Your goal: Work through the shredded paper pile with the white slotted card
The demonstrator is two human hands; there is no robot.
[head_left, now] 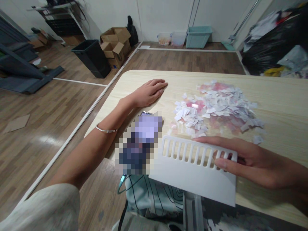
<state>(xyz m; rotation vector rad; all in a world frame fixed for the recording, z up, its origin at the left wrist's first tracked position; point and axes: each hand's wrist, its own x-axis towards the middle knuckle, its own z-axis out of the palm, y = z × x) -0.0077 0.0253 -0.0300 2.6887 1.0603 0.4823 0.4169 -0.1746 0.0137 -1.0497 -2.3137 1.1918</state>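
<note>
My left hand point(151, 92) lies flat on the pale wooden table point(284, 102), fingers stretched out and holding nothing. My right hand point(255, 160) grips the right end of a white plastic panel point(192, 178) with a row of upright slots along its top. The thumb is on the near face; the other fingers are behind it, partly hidden. The panel is over the table's front edge. Beyond it, a heap of small white paper scraps point(223, 102) with pinkish pieces lies spread on the tabletop. A pixelated, phone-like object point(146, 128) rests between my left forearm and the panel.
Below the table edge hang a light blue patterned cloth point(154, 195) and a teal cable point(121, 184). More scraps point(240, 221) lie lower down. On the floor behind stand a black bin point(92, 59), cardboard boxes point(114, 48), a blue-green tub point(198, 37) and black bags point(267, 48).
</note>
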